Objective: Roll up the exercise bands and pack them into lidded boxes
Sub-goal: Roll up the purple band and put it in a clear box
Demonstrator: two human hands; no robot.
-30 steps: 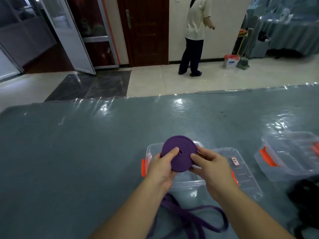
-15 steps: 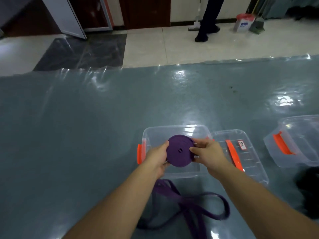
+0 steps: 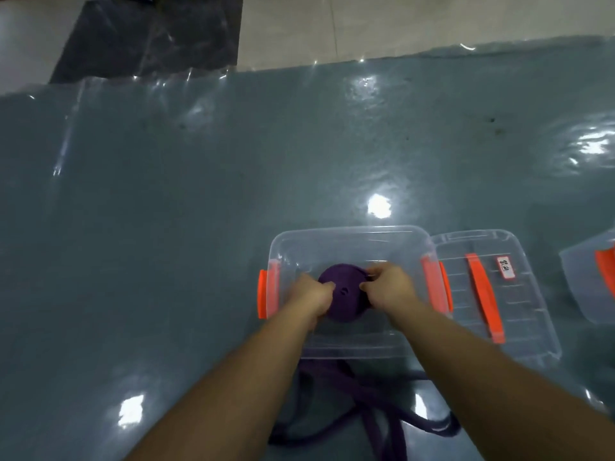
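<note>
Head view: 2 hands, left (image 3: 307, 299) and right (image 3: 387, 287), are seen pinching the purple roll (image 3: 344, 301), now lowered from above into the box (image 3: 349, 237); release is judged next.

Purple band (image 3: 344, 296), orange box latches (image 3: 263, 293)

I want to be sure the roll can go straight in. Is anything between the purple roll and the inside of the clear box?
Nothing visible: the lid lies beside the clear box, and both hands hold the purple roll over its open top.
</note>
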